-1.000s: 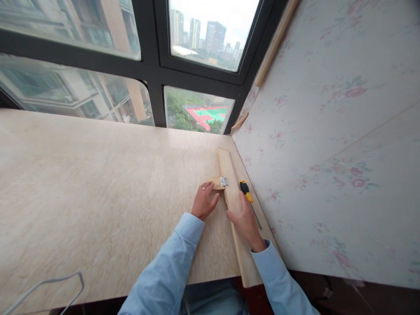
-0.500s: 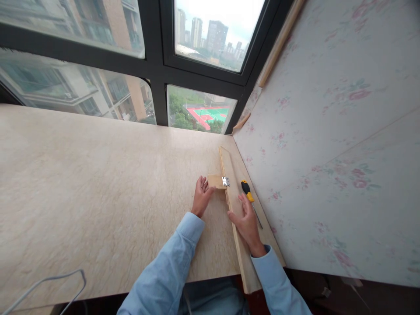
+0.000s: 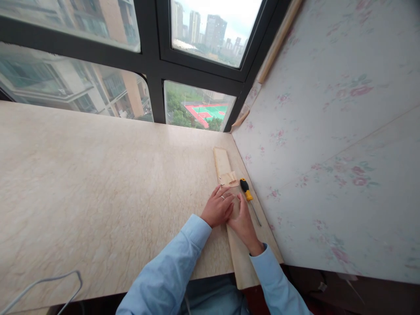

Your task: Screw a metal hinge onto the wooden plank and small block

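A long, narrow wooden board [image 3: 244,267] lies lengthwise on the sill near the wall, its near end jutting past the front edge. Across its middle sits a small wooden piece [image 3: 229,178], folded over onto the board. My left hand [image 3: 218,208], with a ring on one finger, is closed with its fingers bent at the near edge of the small piece. Beside it, my right hand [image 3: 244,224] curls over the long board, thumb toward the board's left side. The metal hinge is hidden. A yellow-and-black screwdriver [image 3: 246,191] lies just right of the board.
The marble-patterned sill [image 3: 98,188] extends left. A dark window frame [image 3: 152,70] stands behind, and a floral-papered wall [image 3: 321,144] rises on the right. A pale cable [image 3: 49,280] loops at the lower left.
The small wooden piece has swung from the board's left side onto its top, and the hinge has gone out of sight. My left hand has moved right, close against my right hand.
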Demonstrator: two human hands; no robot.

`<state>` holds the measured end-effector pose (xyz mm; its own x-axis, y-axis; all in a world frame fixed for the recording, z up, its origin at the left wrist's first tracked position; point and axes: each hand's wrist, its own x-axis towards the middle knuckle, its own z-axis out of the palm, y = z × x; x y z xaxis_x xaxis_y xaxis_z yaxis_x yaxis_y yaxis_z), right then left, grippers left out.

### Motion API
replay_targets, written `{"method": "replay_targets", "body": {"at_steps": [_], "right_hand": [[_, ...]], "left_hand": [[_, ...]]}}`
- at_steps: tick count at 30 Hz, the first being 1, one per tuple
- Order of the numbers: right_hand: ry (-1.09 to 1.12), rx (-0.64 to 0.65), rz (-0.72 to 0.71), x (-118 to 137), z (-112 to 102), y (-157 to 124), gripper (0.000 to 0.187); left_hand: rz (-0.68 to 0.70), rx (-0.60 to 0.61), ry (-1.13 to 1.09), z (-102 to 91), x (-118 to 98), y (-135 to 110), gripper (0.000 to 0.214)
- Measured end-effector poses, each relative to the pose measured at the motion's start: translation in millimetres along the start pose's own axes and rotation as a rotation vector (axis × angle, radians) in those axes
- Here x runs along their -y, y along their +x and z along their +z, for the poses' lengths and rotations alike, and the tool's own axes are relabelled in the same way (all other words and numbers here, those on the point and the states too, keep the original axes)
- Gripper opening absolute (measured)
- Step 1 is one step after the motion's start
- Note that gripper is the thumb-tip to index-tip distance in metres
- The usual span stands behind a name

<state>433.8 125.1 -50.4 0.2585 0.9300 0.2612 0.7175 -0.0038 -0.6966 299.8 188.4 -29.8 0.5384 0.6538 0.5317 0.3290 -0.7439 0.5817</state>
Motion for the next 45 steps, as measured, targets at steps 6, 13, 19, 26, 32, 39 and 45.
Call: {"method": "replay_targets", "body": {"at_steps": [6,13,19,26,32,39,45], "right_hand": [[-0.010,0.056,-0.080,-13,1,1,0.097],[-0.024,0.088,-0.077,-24,-2,14,0.101],[-0.074,0.055,-0.141,-13,-4,32,0.096],[-0.011,0.092,-0.078,1,-9,58,0.084],[0.097,0.231,-0.193,28,-21,52,0.079],[0.127,0.375,-0.329,47,-24,52,0.066],[-0.136,0.353,-0.133,0,-14,36,0.091]], "left_hand": [[-0.112,-0.190,-0.022,-3.9,10,-2,0.024],[-0.305,-0.135,-0.048,0.7,19,-5,0.023],[-0.430,-0.125,-0.090,2.5,24,-5,0.023],[-0.467,-0.116,-0.120,1.2,26,-6,0.021],[-0.588,-0.257,-0.349,0.6,26,-4,0.044],[-0.900,-0.569,-0.716,-17.6,30,5,0.060],[-1.028,-0.504,-0.541,-29.1,43,2,0.051]]}}
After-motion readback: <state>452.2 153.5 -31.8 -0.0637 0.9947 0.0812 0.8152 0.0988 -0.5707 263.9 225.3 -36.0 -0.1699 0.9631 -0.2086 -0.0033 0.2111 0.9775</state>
